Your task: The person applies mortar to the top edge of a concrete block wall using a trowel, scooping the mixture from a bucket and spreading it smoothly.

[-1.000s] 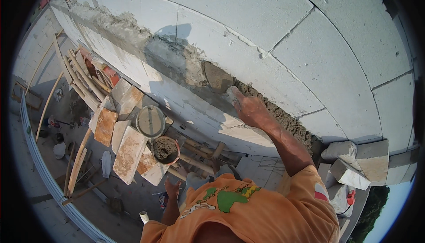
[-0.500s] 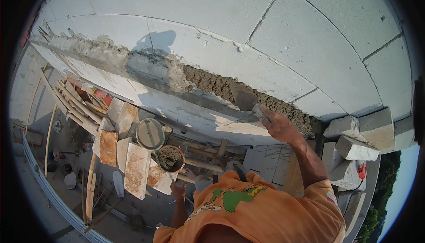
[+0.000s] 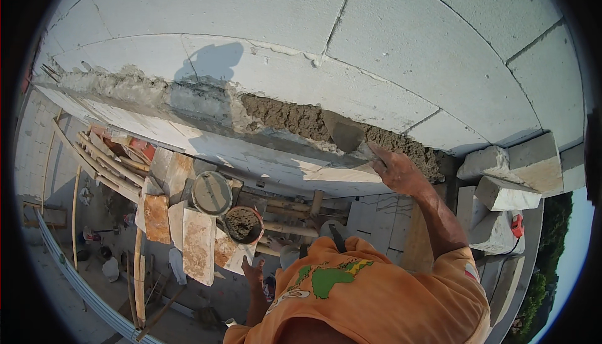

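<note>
My right hand (image 3: 401, 172) is closed round the handle of a trowel, and its fingers hide that handle. The trowel's grey blade (image 3: 346, 134) lies against wet mortar (image 3: 285, 117) spread along a ledge at the foot of the white block wall (image 3: 401, 49). Down at my left side, my left hand (image 3: 254, 273) hangs with its fingers apart, and I see nothing in it. Near it, a bucket of mortar (image 3: 243, 224) stands beside a round grey container (image 3: 212, 192) on stained boards (image 3: 197, 244).
Loose white blocks (image 3: 506, 193) are stacked at the right, with a small red tool (image 3: 517, 225) on them. Bamboo poles (image 3: 113, 162) lie as scaffolding on the left. Far below is a lower floor with scattered items. A shadow falls on the wall.
My view has shifted slightly, so the wall and boards sit a little differently in the picture. The trowel remains on the mortar in my right hand, its blade showing more broadly.
</note>
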The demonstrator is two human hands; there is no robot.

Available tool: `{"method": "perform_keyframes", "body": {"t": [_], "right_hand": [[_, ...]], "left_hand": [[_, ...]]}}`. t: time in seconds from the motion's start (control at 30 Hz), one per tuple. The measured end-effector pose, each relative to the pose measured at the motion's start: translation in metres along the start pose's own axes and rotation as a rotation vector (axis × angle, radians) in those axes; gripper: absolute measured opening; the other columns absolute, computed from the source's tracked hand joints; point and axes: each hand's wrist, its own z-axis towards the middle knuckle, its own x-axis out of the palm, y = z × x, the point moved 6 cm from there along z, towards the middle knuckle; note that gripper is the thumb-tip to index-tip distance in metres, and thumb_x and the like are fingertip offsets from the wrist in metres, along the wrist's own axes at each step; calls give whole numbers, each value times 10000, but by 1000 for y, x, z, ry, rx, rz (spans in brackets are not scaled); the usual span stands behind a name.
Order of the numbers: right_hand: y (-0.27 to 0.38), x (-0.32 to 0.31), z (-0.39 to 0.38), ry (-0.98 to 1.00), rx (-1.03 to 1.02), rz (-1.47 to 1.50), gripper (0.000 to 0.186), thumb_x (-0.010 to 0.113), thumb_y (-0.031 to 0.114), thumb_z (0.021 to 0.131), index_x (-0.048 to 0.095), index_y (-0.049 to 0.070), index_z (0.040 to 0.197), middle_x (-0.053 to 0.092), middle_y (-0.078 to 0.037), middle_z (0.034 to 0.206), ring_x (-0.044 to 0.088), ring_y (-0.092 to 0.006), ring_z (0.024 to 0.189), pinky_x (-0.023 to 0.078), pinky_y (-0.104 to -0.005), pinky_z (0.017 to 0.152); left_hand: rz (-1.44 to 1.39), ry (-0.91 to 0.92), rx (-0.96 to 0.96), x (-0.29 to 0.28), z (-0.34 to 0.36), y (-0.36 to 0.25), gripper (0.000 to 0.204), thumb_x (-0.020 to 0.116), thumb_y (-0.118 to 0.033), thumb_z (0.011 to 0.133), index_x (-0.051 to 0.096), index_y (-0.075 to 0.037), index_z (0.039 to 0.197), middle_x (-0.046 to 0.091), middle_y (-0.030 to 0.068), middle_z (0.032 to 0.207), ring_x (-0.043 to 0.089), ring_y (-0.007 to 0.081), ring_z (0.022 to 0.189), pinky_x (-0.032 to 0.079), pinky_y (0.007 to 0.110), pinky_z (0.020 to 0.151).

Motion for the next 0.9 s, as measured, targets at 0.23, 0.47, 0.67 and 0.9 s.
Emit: {"method": "perform_keyframes", "body": {"t": [0.23, 0.47, 0.67, 0.9], "right_hand": [[-49, -13, -36, -68, 125, 133, 492, 558, 202, 974, 487, 37, 1432, 668, -256, 1180, 687, -364, 1019, 519, -421, 904], [-16, 13, -58, -7, 187, 331, 492, 658, 99, 897, 530, -20, 1357, 691, -259, 1057, 703, -273, 929, 531, -378, 858], [37, 181, 16, 246, -339, 150, 393, 752, 206, 827, 603, -3, 1126, 674, -234, 914, 670, -431, 823, 528, -479, 726], [66, 437, 139, 618, -486, -400, 268, 605, 166, 854, 594, -10, 1055, 676, -212, 993, 679, -410, 923, 532, -512, 840]], "left_hand": [[-13, 28, -64, 4, 6, 9, 888, 838, -235, 775, 367, -15, 1495, 390, 243, 1472, 386, 412, 1374, 402, 480, 1097], [113, -8, 67, 18, 13, 0, 895, 844, -408, 729, 451, 51, 1390, 505, 307, 1339, 511, 444, 1231, 449, 475, 1018], [-22, 60, 42, 64, -14, -9, 942, 844, -435, 716, 429, -23, 1454, 496, 306, 1352, 495, 442, 1262, 436, 480, 1034], [15, 122, -169, 133, -28, 55, 962, 830, -450, 705, 398, -95, 1487, 383, 252, 1478, 474, 467, 1289, 413, 543, 1053]]}}
